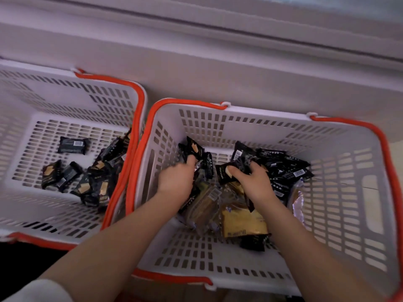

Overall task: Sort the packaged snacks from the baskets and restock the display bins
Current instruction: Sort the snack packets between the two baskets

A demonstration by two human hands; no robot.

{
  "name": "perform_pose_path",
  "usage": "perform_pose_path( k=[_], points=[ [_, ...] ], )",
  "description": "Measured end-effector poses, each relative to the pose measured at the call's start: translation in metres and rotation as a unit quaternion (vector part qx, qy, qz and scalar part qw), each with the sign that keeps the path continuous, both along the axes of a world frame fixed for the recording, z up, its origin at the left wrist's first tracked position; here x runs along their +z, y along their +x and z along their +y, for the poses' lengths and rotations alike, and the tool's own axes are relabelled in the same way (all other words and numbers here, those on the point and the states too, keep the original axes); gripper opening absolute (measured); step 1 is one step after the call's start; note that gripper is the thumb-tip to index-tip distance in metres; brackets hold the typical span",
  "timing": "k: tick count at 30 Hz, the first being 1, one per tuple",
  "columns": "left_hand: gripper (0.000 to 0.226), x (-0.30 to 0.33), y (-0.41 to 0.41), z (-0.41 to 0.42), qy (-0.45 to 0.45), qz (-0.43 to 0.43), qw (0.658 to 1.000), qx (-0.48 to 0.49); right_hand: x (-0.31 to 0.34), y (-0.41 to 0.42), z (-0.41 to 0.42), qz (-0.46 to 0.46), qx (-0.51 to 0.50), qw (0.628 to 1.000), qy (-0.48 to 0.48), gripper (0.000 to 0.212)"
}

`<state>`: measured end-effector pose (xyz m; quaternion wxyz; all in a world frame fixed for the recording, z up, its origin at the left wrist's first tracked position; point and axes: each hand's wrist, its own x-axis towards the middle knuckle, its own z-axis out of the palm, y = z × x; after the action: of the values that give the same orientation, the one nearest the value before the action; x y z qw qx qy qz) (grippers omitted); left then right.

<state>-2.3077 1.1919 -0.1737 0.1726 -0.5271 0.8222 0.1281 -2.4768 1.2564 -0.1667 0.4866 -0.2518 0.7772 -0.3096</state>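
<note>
Two white slotted baskets with orange handles stand side by side. Both my hands reach into the right basket (pixel 340 149). My left hand (pixel 176 179) grips a bunch of black snack packets (pixel 196 152) near the basket's back left. My right hand (pixel 253 182) holds another bunch of black packets (pixel 237 168) in the middle. Under my hands lie gold-brown packets (pixel 242 221) and more black packets (pixel 287 168) piled toward the right. The left basket (pixel 65 101) holds several black packets (pixel 96 182) scattered on its floor, mostly at its right side.
A pale grey cabinet or freezer wall (pixel 218 62) runs behind both baskets. The baskets' orange handles (pixel 139 162) lie folded down where the two rims meet. Dark floor shows at the lower left corner.
</note>
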Motion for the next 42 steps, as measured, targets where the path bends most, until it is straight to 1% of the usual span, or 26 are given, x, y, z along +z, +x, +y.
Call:
perform_pose_path(
  k=[2,4,5,6,8,10,12,13,15,16,17,18,20,21,23,24,26,28,30,32,34,36,38,40,42],
  points=[
    [0.038,0.027,0.009,-0.001,-0.026,0.069,0.997,0.018,0.025,0.012,-0.003,-0.023,-0.005,1.000,-0.017,0.043],
    [0.050,0.056,0.027,-0.002,-0.050,0.173,0.983,0.033,0.051,0.028,-0.009,-0.067,-0.039,0.996,-0.049,0.037],
    [0.055,0.072,0.038,-0.002,-0.055,0.234,0.969,0.053,0.064,0.038,-0.012,-0.095,-0.061,0.992,-0.063,0.032],
    [0.055,0.087,0.051,-0.003,-0.063,0.292,0.951,0.082,0.075,0.049,-0.016,-0.125,-0.079,0.986,-0.075,0.026],
    [0.044,0.111,0.079,-0.004,-0.091,0.367,0.914,0.150,0.095,0.076,-0.023,-0.179,-0.092,0.974,-0.100,0.019],
    [0.038,0.123,0.109,-0.006,-0.111,0.411,0.874,0.233,0.110,0.109,-0.031,-0.207,-0.075,0.969,-0.114,0.025],
    [0.038,0.124,0.138,-0.008,-0.097,0.443,0.832,0.319,0.119,0.145,-0.039,-0.208,-0.032,0.972,-0.109,0.030],
    [0.040,0.120,0.151,-0.008,-0.080,0.455,0.810,0.361,0.119,0.164,-0.042,-0.200,-0.008,0.974,-0.105,0.029],
    [0.054,0.110,0.173,-0.006,-0.026,0.481,0.746,0.460,0.115,0.200,-0.043,-0.165,0.034,0.981,-0.095,0.023],
    [0.062,0.105,0.184,-0.004,-0.006,0.486,0.715,0.502,0.110,0.215,-0.042,-0.140,0.045,0.985,-0.088,0.024],
    [0.066,0.100,0.193,-0.003,0.000,0.484,0.697,0.529,0.104,0.227,-0.040,-0.113,0.050,0.989,-0.078,0.028],
    [0.067,0.094,0.201,-0.001,-0.007,0.472,0.693,0.545,0.099,0.237,-0.039,-0.082,0.052,0.993,-0.070,0.033],
    [0.065,0.086,0.212,0.004,-0.042,0.425,0.718,0.550,0.094,0.248,-0.038,-0.010,0.073,0.996,-0.055,0.047],
    [0.060,0.085,0.215,0.007,-0.067,0.407,0.733,0.541,0.092,0.252,-0.039,0.005,0.086,0.995,-0.053,0.055],
    [0.049,0.081,0.216,0.011,-0.092,0.391,0.770,0.496,0.093,0.257,-0.041,-0.012,0.113,0.990,-0.081,0.063],
    [0.048,0.078,0.214,0.012,-0.080,0.387,0.792,0.466,0.094,0.260,-0.042,-0.027,0.125,0.986,-0.105,0.063],
    [0.046,0.071,0.208,0.012,-0.025,0.380,0.832,0.403,0.094,0.260,-0.044,-0.043,0.134,0.980,-0.143,0.053],
    [0.044,0.060,0.200,0.015,0.039,0.368,0.858,0.357,0.093,0.254,-0.046,-0.065,0.128,0.979,-0.146,0.048],
    [0.050,0.052,0.192,0.017,0.097,0.342,0.871,0.339,0.092,0.245,-0.049,-0.095,0.111,0.979,-0.140,0.045],
    [0.051,0.048,0.187,0.017,0.121,0.313,0.885,0.323,0.089,0.233,-0.049,-0.073,0.106,0.976,-0.174,0.035],
    [0.045,0.052,0.182,0.014,0.069,0.299,0.904,0.298,0.084,0.216,-0.045,-0.039,0.082,0.974,-0.206,0.025],
    [0.039,0.065,0.174,0.012,-0.008,0.322,0.912,0.254,0.073,0.189,-0.038,0.014,0.051,0.977,-0.207,0.021],
    [0.033,0.084,0.156,0.011,-0.048,0.370,0.909,0.186,0.056,0.155,-0.028,0.070,0.029,0.983,-0.165,0.018],
    [0.028,0.100,0.132,0.011,-0.039,0.406,0.907,0.104,0.033,0.121,-0.015,0.134,0.025,0.986,-0.093,0.018],
    [0.027,0.107,0.107,0.011,-0.016,0.405,0.914,0.023,0.011,0.093,-0.005,0.200,0.068,0.977,-0.030,0.023]
  ],
)
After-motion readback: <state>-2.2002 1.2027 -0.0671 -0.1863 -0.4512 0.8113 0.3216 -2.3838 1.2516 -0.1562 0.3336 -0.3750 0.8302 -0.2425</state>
